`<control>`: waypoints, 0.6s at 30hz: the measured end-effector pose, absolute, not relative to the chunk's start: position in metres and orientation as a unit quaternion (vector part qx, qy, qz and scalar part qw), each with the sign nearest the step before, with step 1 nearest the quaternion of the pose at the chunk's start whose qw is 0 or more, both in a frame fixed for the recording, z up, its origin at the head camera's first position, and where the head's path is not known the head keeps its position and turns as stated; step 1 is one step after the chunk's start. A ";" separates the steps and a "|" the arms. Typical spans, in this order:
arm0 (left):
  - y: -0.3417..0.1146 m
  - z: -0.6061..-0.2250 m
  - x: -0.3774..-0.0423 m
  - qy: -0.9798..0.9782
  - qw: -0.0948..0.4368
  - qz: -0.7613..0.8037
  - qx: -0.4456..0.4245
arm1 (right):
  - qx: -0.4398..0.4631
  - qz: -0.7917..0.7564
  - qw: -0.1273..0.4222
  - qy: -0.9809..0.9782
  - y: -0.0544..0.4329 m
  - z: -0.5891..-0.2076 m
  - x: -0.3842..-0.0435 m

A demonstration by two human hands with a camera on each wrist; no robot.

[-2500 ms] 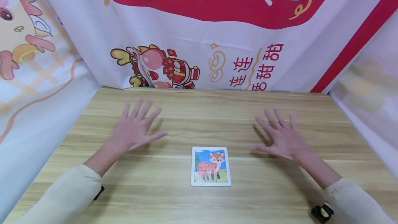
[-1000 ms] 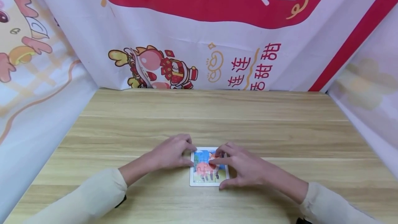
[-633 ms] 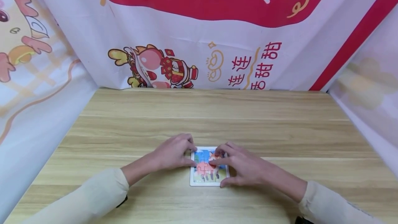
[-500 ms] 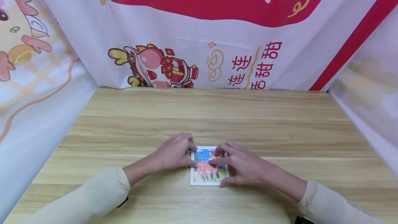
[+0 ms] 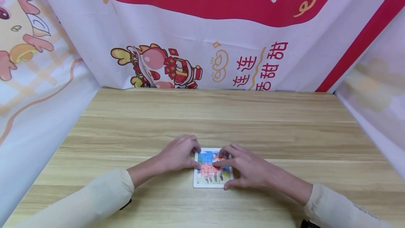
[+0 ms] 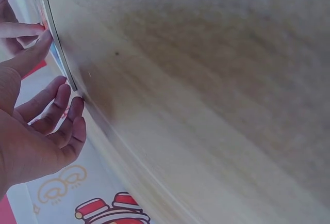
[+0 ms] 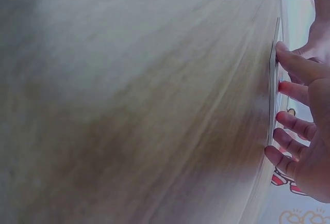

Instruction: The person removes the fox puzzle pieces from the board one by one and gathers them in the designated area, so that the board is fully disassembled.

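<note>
A small square jigsaw puzzle [image 5: 209, 177] with a fox picture and a white frame lies on the wooden table, its pieces fitted together. My left hand [image 5: 177, 154] holds its upper left corner, thumb over the left edge and curled fingers at the top. From the other side my right hand [image 5: 251, 170] grips it, thumb at the lower right corner, a fingertip on the fox's head and other bent fingers near the upper right. Both wrist views show the puzzle's thin edge beside the left hand [image 6: 36, 141] and right hand [image 7: 315, 141]; the right hand covers part of the picture.
The wooden table [image 5: 202, 122] reaches back to a printed white and red cloth [image 5: 202, 34]. More printed cloth hangs on the left [image 5: 38, 80] and right [image 5: 373, 80]. Black straps show near both sleeves.
Both hands, spread wide above the table at first, have come inward onto the puzzle. Over the last second they barely move; the left thumb shifts slightly right over the frame.
</note>
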State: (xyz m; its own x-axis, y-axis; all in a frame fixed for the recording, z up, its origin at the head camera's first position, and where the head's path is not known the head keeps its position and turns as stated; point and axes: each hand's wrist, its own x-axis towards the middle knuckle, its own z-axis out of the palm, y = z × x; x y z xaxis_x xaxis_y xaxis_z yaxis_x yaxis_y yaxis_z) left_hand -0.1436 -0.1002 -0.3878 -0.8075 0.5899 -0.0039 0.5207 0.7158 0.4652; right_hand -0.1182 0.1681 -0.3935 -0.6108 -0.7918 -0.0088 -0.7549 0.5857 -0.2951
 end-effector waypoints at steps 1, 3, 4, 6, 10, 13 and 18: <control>-0.100 -0.388 -0.144 0.924 0.076 0.227 0.300 | -0.435 -0.133 0.072 0.887 0.168 -0.393 -0.118; -0.100 -0.388 -0.144 0.924 0.078 0.229 0.296 | -0.434 -0.139 0.076 0.887 0.169 -0.393 -0.119; -0.100 -0.388 -0.144 0.925 0.080 0.230 0.293 | -0.432 -0.144 0.078 0.887 0.169 -0.393 -0.119; -0.099 -0.387 -0.143 0.926 0.084 0.230 0.289 | -0.424 -0.158 0.086 0.887 0.170 -0.392 -0.119; -0.098 -0.388 -0.142 0.928 0.092 0.225 0.283 | -0.406 -0.177 0.095 0.891 0.172 -0.391 -0.118; -0.098 -0.389 -0.141 0.928 0.091 0.221 0.284 | -0.405 -0.175 0.086 0.893 0.173 -0.391 -0.117; -0.098 -0.389 -0.142 0.927 0.084 0.219 0.292 | -0.405 -0.175 0.070 0.895 0.173 -0.391 -0.117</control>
State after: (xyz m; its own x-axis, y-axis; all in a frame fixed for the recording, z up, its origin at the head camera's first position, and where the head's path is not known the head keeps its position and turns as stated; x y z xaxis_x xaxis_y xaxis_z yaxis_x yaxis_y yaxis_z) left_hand -0.1417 -0.0978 -0.3894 -0.8159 0.5775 -0.0282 0.5040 0.7342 0.4549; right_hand -0.1173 0.1730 -0.3913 -0.6618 -0.7495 0.0165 -0.7003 0.6103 -0.3701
